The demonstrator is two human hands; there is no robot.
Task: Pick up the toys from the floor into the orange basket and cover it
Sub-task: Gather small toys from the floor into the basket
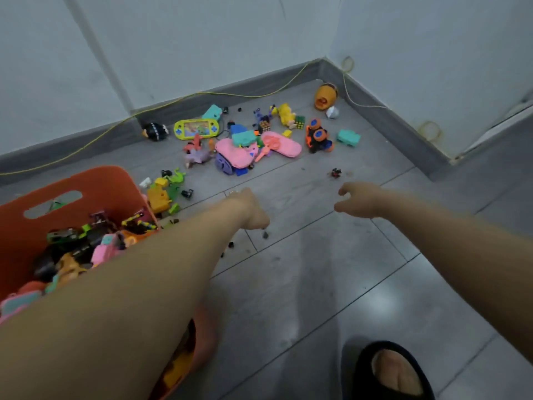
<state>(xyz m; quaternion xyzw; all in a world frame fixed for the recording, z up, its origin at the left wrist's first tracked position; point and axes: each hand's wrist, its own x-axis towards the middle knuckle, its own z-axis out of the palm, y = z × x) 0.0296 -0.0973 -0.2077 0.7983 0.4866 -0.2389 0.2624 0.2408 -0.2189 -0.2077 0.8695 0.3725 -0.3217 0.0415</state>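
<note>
Grey tiled floor [331, 284] under you, pale walls meeting in a corner up ahead, and both your arms are out over it. Your left hand [249, 209] hangs fingers-down above the tiles, loosely curled; whether it holds anything, you can't tell from here. Your right hand [359, 199] reaches forward, fingers bent and relaxed, nothing in it. Small dark bits [265, 234] lie on the floor just under the left fingertips.

Beside your left forearm sits the orange basket [95, 183], already heaped with toys, its handle slot facing you. A yellow and green cluster [165, 193] lies right against its far corner. Farther out, the main scatter of toys [245, 140] spreads toward the corner: a yellow handheld game [196, 129], pink pieces [284, 144], an orange-wheeled car [318, 136], a teal block [348, 137], an orange barrel [326, 96] nearest the wall.

A dark skirting runs along both walls with a yellow cord [173, 103] trailing along it. Between hands and pile, bare tile. Your slippered foot [395, 373] stands bottom right.
</note>
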